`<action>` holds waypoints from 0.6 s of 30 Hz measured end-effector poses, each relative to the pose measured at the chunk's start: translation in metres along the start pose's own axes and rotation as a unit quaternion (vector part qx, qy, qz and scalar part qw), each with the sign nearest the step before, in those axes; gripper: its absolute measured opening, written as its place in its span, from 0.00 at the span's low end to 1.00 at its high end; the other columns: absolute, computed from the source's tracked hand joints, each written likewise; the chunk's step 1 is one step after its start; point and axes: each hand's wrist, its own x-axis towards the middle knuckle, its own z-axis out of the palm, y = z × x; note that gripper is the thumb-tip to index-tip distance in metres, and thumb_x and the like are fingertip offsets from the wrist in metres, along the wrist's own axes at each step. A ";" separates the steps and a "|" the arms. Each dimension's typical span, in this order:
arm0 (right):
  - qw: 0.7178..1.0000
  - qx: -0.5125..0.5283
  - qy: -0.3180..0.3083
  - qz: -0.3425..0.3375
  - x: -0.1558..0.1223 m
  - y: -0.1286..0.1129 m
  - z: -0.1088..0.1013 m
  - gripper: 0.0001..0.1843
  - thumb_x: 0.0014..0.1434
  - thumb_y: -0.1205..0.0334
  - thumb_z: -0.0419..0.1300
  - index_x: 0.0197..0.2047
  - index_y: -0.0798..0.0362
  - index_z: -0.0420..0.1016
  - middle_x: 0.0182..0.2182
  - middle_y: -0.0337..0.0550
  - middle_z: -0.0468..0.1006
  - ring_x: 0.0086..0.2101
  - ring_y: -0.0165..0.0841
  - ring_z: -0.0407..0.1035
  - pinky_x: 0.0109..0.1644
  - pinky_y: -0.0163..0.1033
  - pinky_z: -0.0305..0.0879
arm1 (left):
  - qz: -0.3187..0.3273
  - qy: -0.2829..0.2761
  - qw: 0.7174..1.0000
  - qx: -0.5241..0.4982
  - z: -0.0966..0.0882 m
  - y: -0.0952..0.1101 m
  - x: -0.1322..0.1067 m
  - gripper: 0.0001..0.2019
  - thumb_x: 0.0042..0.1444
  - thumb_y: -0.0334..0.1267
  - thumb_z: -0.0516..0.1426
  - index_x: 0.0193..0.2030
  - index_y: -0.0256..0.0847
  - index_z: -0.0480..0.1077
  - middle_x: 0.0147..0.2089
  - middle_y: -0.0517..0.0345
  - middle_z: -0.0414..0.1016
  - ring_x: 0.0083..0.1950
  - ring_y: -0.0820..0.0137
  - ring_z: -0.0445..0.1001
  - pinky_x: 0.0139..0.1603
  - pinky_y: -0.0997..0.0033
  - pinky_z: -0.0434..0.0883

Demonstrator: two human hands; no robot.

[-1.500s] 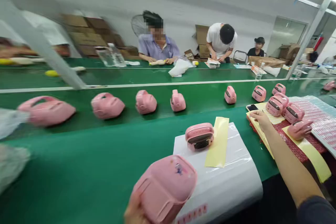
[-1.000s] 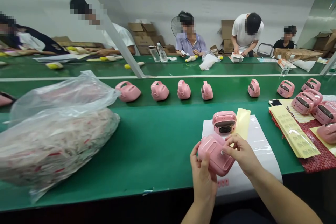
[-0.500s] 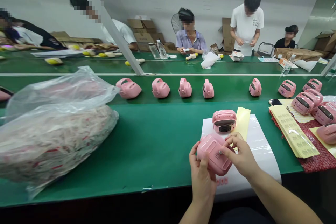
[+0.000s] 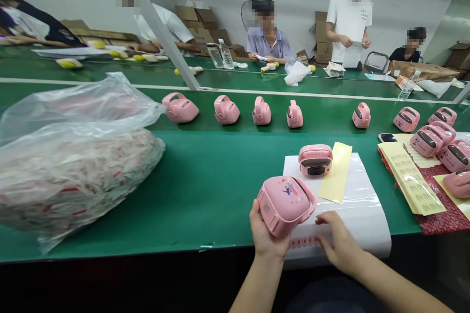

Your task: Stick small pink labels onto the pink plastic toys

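My left hand point(image 4: 270, 234) is closed around the lower left side of a pink boxy device with a carry handle point(image 4: 284, 203), holding it above the table edge. A small printed picture shows on its rounded top face, and its handle points to the right. My right hand point(image 4: 340, 242) is off the device, its thumb and fingers apart and curled over a white glossy sheet point(image 4: 363, 205). Close to its fingertips, a row of small red stickers point(image 4: 304, 241) runs along the sheet. Another pink device point(image 4: 316, 160) stands upright on the sheet, beside a yellow strip point(image 4: 336, 173).
Several pink devices point(image 4: 226, 110) line the green table point(image 4: 205, 181). A clear plastic bag of small packets point(image 4: 84, 176) lies left. At right are yellow sticker sheets point(image 4: 411, 178) on red bubble wrap point(image 4: 448, 220) and a phone point(image 4: 387, 137). Co-workers point(image 4: 270, 34) are across the table.
My left hand has turned the device so its printed face is up. My right hand has let go of it and moved down to the white sheet. The view has tilted down a little.
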 end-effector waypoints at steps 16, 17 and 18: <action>0.954 0.216 0.117 0.169 -0.009 -0.005 0.019 0.23 0.56 0.66 0.59 0.55 0.44 0.62 0.36 0.41 0.73 0.28 0.30 0.74 0.41 0.42 0.75 | -0.127 -0.148 0.974 -0.116 -0.041 -0.013 0.041 0.27 0.58 0.48 0.52 0.62 0.37 0.61 0.44 0.40 0.78 0.44 0.51 0.77 0.37 0.55 0.75; 0.935 0.248 0.154 0.203 0.004 -0.011 0.016 0.24 0.55 0.65 0.61 0.54 0.44 0.62 0.36 0.40 0.73 0.29 0.30 0.74 0.41 0.42 0.75 | -0.123 -0.148 0.974 -0.121 -0.040 -0.016 0.039 0.27 0.58 0.48 0.52 0.61 0.37 0.61 0.44 0.40 0.78 0.43 0.50 0.77 0.36 0.55 0.75; 0.914 0.279 0.189 0.227 0.017 -0.017 0.013 0.24 0.54 0.63 0.63 0.53 0.45 0.61 0.35 0.40 0.73 0.29 0.29 0.73 0.41 0.41 0.75 | -0.115 -0.145 0.975 -0.126 -0.037 -0.019 0.036 0.26 0.59 0.48 0.50 0.61 0.37 0.62 0.43 0.40 0.78 0.42 0.51 0.77 0.35 0.56 0.75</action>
